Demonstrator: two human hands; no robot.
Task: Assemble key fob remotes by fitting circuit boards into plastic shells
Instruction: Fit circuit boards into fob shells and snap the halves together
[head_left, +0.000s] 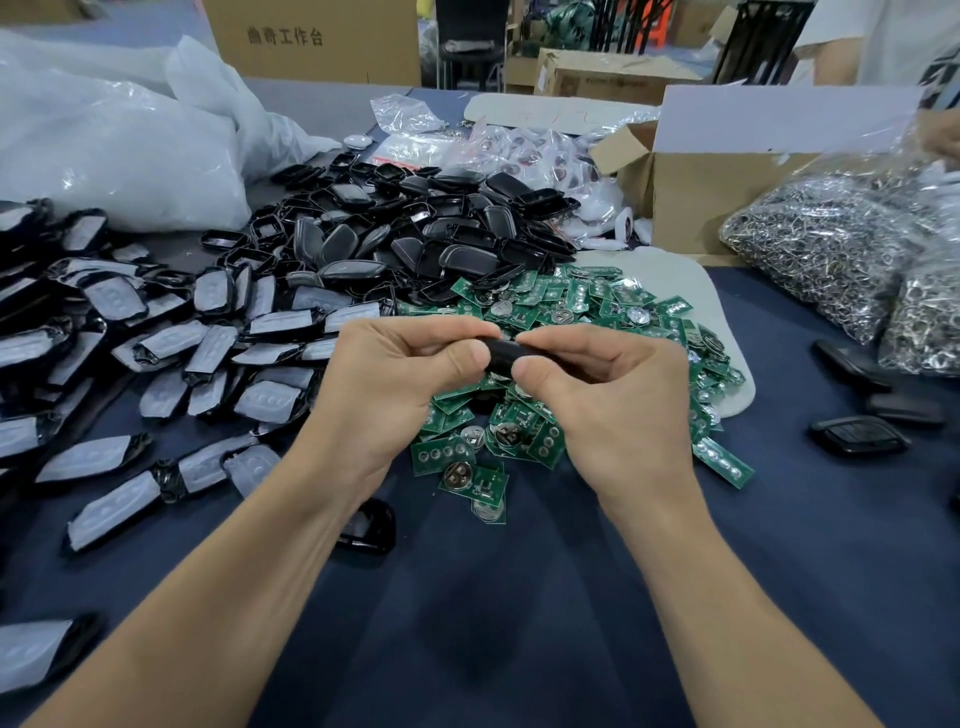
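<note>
Black key fob shell (501, 349) held up over the near edge of a heap of green circuit boards (571, 306), pinched at one end by thumb and curled fingers of the left hand (395, 374) and at the other by thumb and curled fingers of the right hand (613, 395); most of the shell hidden behind the fingers, so no telling whether a board sits inside. Below, a worktable under dark blue cloth (519, 623), with a white foam mat (727, 322) beneath the far side of the boards. Behind the boards and touching them, a mound of glossy black shell halves (441, 234). Spread over the left side, many black halves with pale grey button pads (156, 332), face up. Just beside the left forearm, one lone black shell (369, 525) on the cloth. At the right edge, a few closed black fobs (857, 436) lying near each other. Further back on the right, clear bags stuffed with metal key rings (821, 239), next to an open cardboard box (701, 202). At the back left, big white plastic bags (114, 145). Beyond the table, a large carton with printed characters (311, 36), more cartons on the floor, and part of another person (883, 41) in a light top.
</note>
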